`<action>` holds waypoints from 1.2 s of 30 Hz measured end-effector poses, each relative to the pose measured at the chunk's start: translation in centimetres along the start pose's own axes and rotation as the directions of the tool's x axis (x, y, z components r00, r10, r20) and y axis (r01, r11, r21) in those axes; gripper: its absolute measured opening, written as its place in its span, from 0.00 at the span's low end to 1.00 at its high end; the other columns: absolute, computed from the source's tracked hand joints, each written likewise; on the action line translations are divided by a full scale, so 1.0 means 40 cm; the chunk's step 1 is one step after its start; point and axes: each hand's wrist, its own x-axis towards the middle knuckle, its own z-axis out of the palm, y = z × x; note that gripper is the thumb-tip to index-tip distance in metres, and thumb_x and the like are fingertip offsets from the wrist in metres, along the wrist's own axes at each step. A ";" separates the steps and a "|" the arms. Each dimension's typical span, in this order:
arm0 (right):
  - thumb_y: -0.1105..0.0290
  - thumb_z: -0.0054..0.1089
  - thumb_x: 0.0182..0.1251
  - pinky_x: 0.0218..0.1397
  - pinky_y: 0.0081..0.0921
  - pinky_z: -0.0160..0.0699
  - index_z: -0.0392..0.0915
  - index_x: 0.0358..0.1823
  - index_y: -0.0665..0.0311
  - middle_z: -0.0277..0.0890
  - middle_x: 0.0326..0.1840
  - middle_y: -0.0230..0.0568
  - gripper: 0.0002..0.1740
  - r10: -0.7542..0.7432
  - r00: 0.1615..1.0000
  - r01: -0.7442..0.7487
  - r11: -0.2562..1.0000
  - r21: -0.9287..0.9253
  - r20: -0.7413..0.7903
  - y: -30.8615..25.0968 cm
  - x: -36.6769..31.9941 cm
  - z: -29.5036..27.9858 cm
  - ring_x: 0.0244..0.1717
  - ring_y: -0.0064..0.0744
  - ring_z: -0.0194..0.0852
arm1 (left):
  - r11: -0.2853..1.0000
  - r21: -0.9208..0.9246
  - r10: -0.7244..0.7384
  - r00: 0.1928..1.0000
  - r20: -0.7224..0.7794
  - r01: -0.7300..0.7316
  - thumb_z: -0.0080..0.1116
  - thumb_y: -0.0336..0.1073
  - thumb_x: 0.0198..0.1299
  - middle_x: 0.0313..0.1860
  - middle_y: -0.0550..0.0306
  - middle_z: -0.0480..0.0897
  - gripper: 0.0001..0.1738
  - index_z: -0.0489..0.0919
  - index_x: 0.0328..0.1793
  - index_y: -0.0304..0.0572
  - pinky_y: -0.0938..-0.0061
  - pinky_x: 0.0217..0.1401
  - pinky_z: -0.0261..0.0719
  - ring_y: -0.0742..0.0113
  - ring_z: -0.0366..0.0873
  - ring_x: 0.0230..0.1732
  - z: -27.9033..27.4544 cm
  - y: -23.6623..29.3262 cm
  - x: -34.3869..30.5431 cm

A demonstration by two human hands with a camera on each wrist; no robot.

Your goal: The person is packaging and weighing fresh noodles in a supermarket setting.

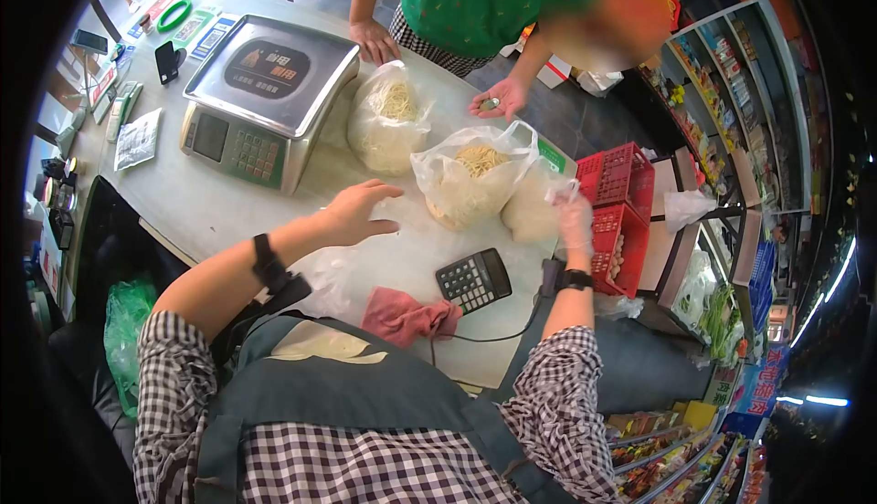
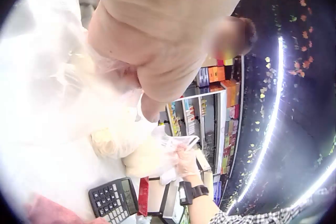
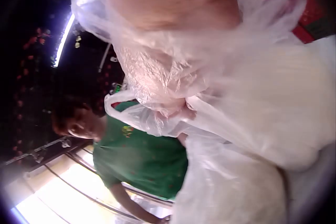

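Observation:
My left hand point(image 1: 352, 215) hovers over the counter with its fingers spread, near a clear plastic bag of noodles point(image 1: 480, 164); nothing is in its grasp. In the left wrist view this hand point(image 2: 157, 40) fills the top. My right hand point(image 1: 575, 226) wears a thin clear plastic glove and grips the gathered top of a white plastic bag point(image 1: 527, 210) at the counter's right side. That bag's full pale body point(image 3: 278, 98) hangs beside the gloved fingers point(image 3: 163, 71) in the right wrist view. Another bag of noodles point(image 1: 390, 125) stands by the scale.
A metal scale point(image 1: 260, 75) occupies the counter's left. A black calculator point(image 1: 473, 281) and a pink cloth point(image 1: 406, 314) lie close to me. Red plastic baskets point(image 1: 621, 221) stand at the right. Across the counter, a person in a green shirt point(image 1: 498, 2) holds out coins point(image 1: 490, 103) on a palm.

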 end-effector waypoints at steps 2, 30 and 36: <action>0.65 0.59 0.67 0.42 0.30 0.77 0.81 0.34 0.67 0.83 0.33 0.41 0.11 0.020 0.999 -0.021 1.000 -0.007 -0.033 0.121 0.001 0.051 0.34 0.35 0.81 | 0.993 -0.111 -0.039 0.999 0.010 0.040 0.69 0.43 0.57 0.62 0.47 0.75 0.35 0.69 0.70 0.42 0.62 0.60 0.75 0.51 0.75 0.60 0.083 -0.027 0.092; 0.53 0.74 0.47 0.56 0.42 0.74 0.74 0.55 0.62 0.75 0.51 0.51 0.34 -0.113 0.849 0.273 0.930 -0.246 0.516 -0.353 -0.216 0.445 0.55 0.52 0.73 | 0.693 -0.684 -0.305 0.952 0.011 0.230 0.47 0.23 0.68 0.30 0.70 0.69 0.20 0.79 0.63 0.42 0.83 0.35 0.62 0.81 0.60 0.32 -0.095 0.034 -0.211; 0.45 0.77 0.39 0.71 0.45 0.61 0.61 0.71 0.60 0.58 0.71 0.49 0.57 -0.364 0.721 0.620 0.719 -0.314 0.589 -0.497 -0.310 0.583 0.72 0.55 0.55 | 0.867 -0.447 -0.262 0.964 -0.038 0.218 0.45 0.21 0.66 0.38 0.68 0.72 0.39 0.52 0.83 0.51 0.82 0.45 0.67 0.78 0.64 0.36 -0.114 0.028 -0.291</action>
